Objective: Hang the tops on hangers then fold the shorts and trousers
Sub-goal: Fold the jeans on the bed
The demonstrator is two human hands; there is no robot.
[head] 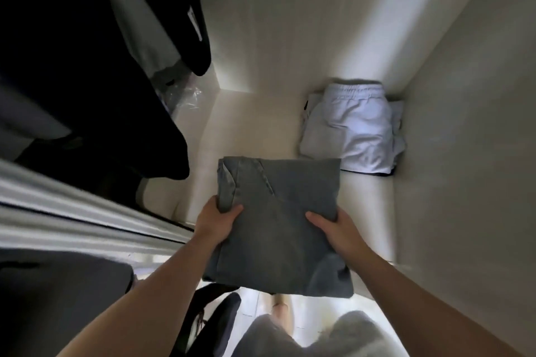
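Trousers (pixel 278 220) hide fingers (not thumbs) of left hand (pixel 214 224) and right hand (pixel 340 233).

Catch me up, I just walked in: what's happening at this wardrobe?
A person holds a folded grey garment, likely trousers, over the pale wardrobe shelf, with the left hand and the right hand gripping its near corners. Folded white drawstring shorts already lie in the shelf's back right corner. Dark tops hang on the left.

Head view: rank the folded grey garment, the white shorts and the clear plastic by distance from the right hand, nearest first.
1. folded grey garment: gripped by the right hand.
2. white shorts: back right corner.
3. clear plastic: back left corner.
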